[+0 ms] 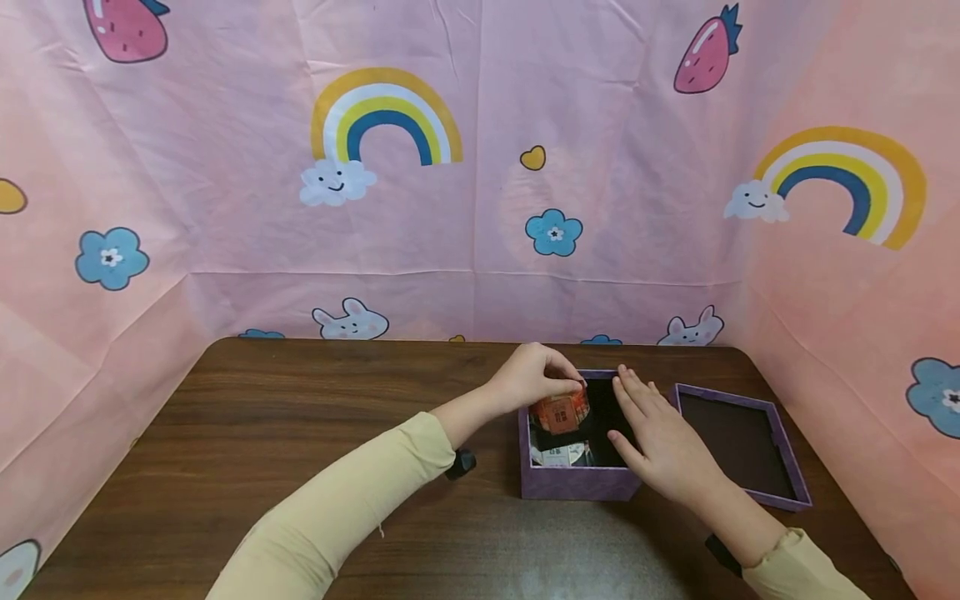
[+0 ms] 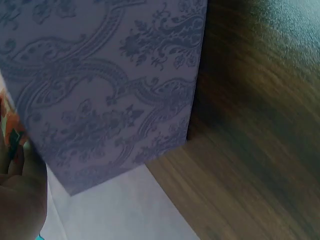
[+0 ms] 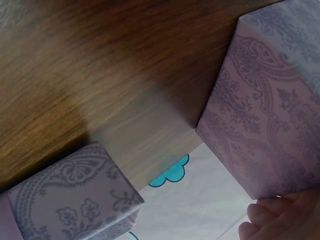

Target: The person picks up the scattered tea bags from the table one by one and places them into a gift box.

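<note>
On the right half of the table stands a purple patterned box (image 1: 577,483), its top uncovered and its inside dark. My left hand (image 1: 528,379) pinches the upper edge of a flat packet with orange-red print (image 1: 561,414) at the box's left side. A white printed packet (image 1: 562,456) shows below it inside the box. My right hand (image 1: 663,437) lies along the box's right rim with its fingers straight. In the left wrist view, the box wall (image 2: 110,90) covers most of the packet (image 2: 11,122). The right wrist view shows the right fingertips (image 3: 285,217) touching the box's edge.
The purple lid (image 1: 793,458) lies to the right of the box, its dark inside facing up. A brown wooden table (image 1: 300,417) spreads to the left. Behind it hangs a pink cloth (image 1: 420,233) with rainbows and flowers.
</note>
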{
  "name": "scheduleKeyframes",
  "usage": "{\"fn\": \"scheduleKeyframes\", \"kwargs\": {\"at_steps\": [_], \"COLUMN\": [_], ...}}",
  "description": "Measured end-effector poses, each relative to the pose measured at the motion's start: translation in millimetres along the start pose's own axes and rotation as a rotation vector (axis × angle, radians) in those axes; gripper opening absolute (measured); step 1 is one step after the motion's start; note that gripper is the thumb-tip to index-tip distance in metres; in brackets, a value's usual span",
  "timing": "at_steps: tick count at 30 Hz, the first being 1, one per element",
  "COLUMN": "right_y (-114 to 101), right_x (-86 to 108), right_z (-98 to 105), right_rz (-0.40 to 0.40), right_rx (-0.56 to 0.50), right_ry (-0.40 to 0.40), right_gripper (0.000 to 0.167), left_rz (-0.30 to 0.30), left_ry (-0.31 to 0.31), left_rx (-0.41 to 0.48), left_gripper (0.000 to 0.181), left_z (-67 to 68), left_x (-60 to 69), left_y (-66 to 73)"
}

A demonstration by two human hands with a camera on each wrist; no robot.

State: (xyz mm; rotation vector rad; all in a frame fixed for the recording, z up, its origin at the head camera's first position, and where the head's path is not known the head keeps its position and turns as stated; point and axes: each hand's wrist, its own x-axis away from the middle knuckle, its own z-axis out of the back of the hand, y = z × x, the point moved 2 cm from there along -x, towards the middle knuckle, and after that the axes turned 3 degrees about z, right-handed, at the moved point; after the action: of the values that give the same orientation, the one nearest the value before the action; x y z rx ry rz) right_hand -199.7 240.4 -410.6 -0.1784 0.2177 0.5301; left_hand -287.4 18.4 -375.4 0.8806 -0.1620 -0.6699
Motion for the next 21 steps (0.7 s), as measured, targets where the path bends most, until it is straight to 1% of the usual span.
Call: {"fn": "scheduleKeyframes", "kwargs": {"at_steps": [4,7,12,21], "right_y": [-1,-1,-1,0], "right_x": [0.3,0.7,1.2,1.5], "right_z": [-1,0,0,0], "right_rz": [0.001,0.003,0.011,0.013], "right_rx": [-0.001,0.001,0.005,0.005], "right_ry": [-0.001,0.002,0.014,0.015], "right_gripper": [0.073,0.073,0.073,0.073], "left_rz": [-0.018,-0.044,-0.086,-0.1], "left_ry": [-0.065,-0.1,-0.113,-0.127], "left_rx": [-0.043,-0.075,-0.125,-0.17], "left_gripper": [0.012,0.011,0.01,0.011], "left_z": [-7.9,-13.0,-17.0,-18.1], "left_x": [0.3,1.0,3.6,4.5], "left_y": [-0.3,-1.2,-0.8,-0.4]}}
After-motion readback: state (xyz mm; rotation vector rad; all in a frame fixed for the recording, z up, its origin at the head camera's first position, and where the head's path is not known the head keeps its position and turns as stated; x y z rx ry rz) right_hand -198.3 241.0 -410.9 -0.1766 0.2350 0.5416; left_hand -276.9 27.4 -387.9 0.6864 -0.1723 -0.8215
